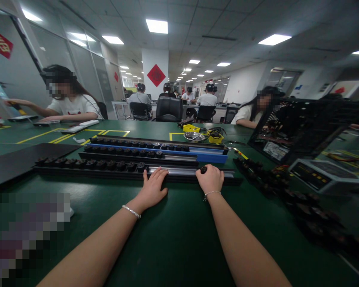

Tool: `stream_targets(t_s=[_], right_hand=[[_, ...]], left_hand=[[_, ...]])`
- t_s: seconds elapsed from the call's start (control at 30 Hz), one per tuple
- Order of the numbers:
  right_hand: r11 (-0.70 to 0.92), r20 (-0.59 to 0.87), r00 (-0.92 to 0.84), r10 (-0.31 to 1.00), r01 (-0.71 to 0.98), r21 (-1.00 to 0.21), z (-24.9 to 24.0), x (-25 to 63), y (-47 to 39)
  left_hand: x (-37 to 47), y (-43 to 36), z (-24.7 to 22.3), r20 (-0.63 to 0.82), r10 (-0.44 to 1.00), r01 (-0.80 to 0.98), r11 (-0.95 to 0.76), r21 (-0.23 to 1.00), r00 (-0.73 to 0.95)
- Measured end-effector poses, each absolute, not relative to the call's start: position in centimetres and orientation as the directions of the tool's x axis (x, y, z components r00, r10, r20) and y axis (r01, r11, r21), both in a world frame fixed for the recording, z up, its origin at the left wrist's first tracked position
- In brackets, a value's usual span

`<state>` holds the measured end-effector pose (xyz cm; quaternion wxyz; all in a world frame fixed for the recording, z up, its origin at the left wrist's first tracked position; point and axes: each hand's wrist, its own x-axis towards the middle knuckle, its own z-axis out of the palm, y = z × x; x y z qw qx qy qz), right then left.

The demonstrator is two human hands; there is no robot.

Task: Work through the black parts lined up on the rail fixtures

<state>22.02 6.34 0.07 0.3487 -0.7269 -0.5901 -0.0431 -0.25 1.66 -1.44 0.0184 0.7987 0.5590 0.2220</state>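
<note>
My left hand point(153, 186) lies with fingers apart on the nearest long black rail point(179, 179), its fingertips on the shiny metal channel point(176, 171). Beside those fingers, a row of small round black parts point(119, 165) fills the rail's left portion. Farther right on the same rail, my right hand point(212, 179) is closed around a small black part point(203, 170), mostly covered by the fingers. Behind are a shorter black rail point(179, 158) and a blue rail point(211, 158), both carrying similar black parts.
Many loose black parts point(308, 211) lie along the right. Beyond them are a power supply unit point(314, 175) and an open computer case point(287, 127). A dark flat panel point(24, 159) lies left. Yellow trays point(191, 128) and a metal dish point(194, 136) sit behind. Co-workers point(74, 103) sit around.
</note>
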Motion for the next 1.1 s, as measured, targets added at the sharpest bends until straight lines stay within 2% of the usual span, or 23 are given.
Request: stream_targets(t_s=[0.53, 1.1], right_hand=[[-0.139, 0.437, 0.352, 0.827, 0.883, -0.448, 0.5, 23.6, 6.4], [-0.202, 0.461, 0.43, 0.777, 0.862, -0.465, 0.2, 25.3, 6.7]], left_hand=[[-0.3, 1.6, -1.3, 0.323, 0.905, 0.885, -0.37, 0.282, 0.275], [-0.2, 1.5, -1.2, 0.329, 0.904, 0.886, -0.37, 0.279, 0.273]])
